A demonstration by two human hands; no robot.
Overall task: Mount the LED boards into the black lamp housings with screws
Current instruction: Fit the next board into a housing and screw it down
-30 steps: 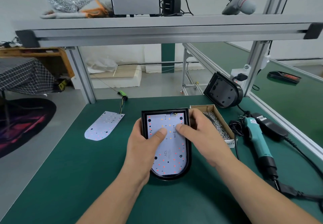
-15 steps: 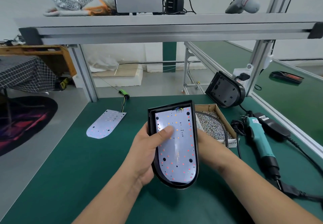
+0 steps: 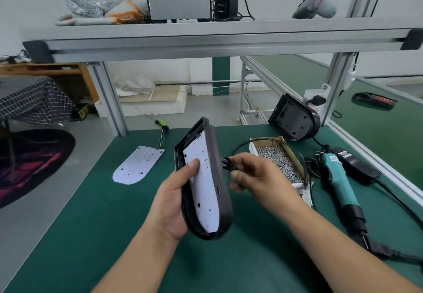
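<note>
Nearest, both forearms reach in from 6 o'clock over the green tabletop. The left hand cradles the black lamp housing from its 9 o'clock side, fingers curled behind it; its grip is clamped on the housing, the thumb pressing the LED board that sits inside. The housing is held clear of the tabletop, its rounded end at 6 o'clock, its straight end at 12, its open face turned toward 9 o'clock so the side wall faces the camera. At the housing's 3 o'clock the right hand has its grip pinched on the end of a black cable with coloured wires, just beside the housing's back; the cable loops away toward 2 o'clock. A second ago the housing lay flat on the tabletop under both hands. Half a second ago it was lifted and almost face-on, with the right hand hidden behind it. Now it is rolled further over and the right hand has come out with the cable. Farther on, a box of screws lies at 3 o'clock of the hands, an electric screwdriver beyond it, a spare LED board at 10 o'clock, and a second housing tilted up at 1 o'clock.
</note>
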